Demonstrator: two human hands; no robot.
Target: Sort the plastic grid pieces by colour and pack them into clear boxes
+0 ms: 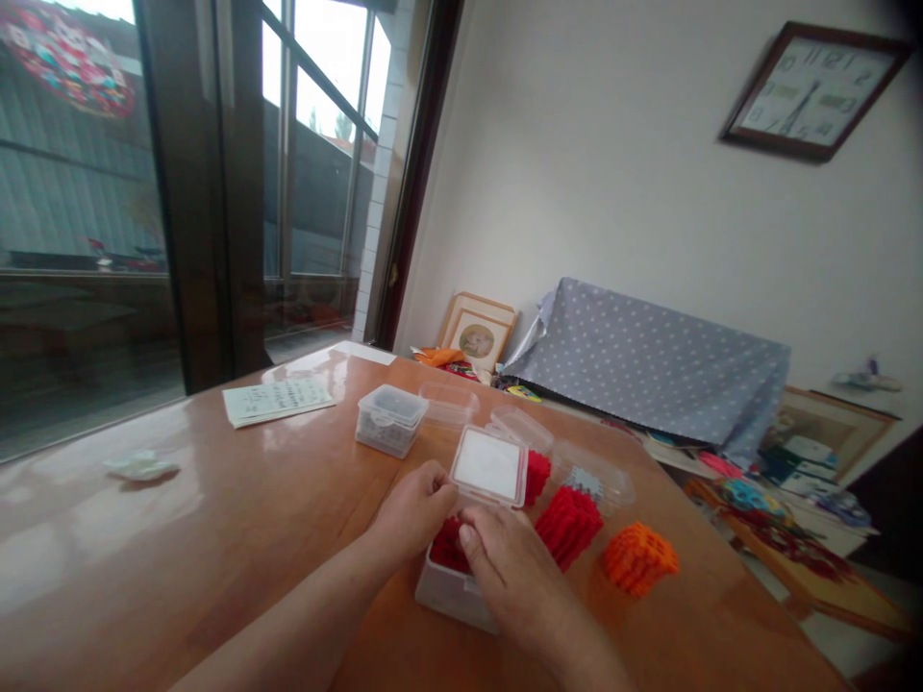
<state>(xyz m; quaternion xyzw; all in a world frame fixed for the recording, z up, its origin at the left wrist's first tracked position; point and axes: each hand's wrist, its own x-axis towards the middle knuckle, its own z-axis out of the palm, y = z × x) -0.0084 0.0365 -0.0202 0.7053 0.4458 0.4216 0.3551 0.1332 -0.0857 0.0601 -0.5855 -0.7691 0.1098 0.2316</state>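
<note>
A clear plastic box (453, 594) stands at the table's near middle with its hinged lid (490, 465) raised. Red pieces (448, 544) fill part of it, looking like the openwork stacks nearby. My left hand (416, 507) is at the box's far left corner, its fingers curled closed. Over the right side of the box lies my right hand (509, 557), thumb against the bent fingers. What either hand pinches is hidden. Beside it on the right stand a red openwork stack (569, 526), another red stack (537, 476) behind the lid, and an orange stack (640, 558).
Farther back are a closed clear box (390, 420), a clear container (448, 404) and a clear container (595, 478) with grey pieces. Written sheets (278, 398) and a crumpled white wrapper (142, 465) lie left on the glossy table (237, 538).
</note>
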